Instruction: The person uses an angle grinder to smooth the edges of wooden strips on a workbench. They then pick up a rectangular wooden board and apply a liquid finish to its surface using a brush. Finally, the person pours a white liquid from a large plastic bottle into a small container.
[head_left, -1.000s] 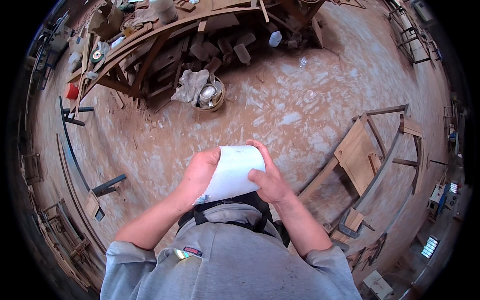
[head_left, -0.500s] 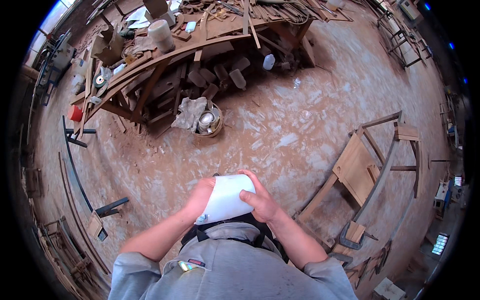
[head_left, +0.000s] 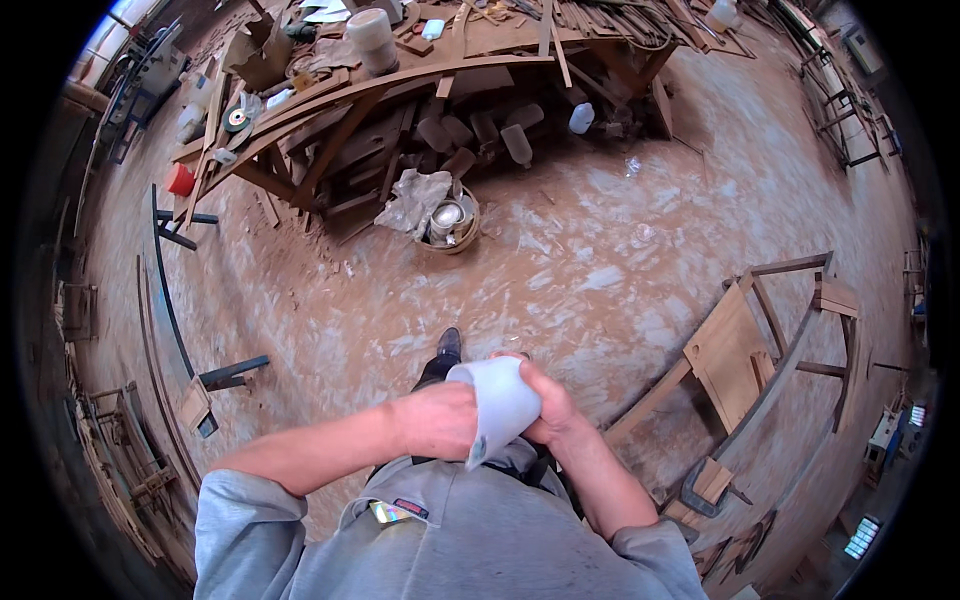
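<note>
I hold a white, rounded container, plastic-looking, in front of my waist, its open end turned left. My right hand is closed around its right side, with the thumb along the near face. At the open end my left hand reaches in, so its fingers are hidden inside and I cannot tell what they hold. A small bluish mark shows at the container's lower rim. My dark shoe is on the dusty floor just beyond my hands.
A cluttered wooden workbench stands ahead with wood strips and jars on it, and dusty bottles beneath. Before it sits a round basket with cans. A wooden frame with a panel and clamp lies right; a dark metal bar left.
My left hand has moved right, deeper into the container's open end. The container has tilted and shifted slightly right with my right hand. My view has swung left, and a shoe now shows.
</note>
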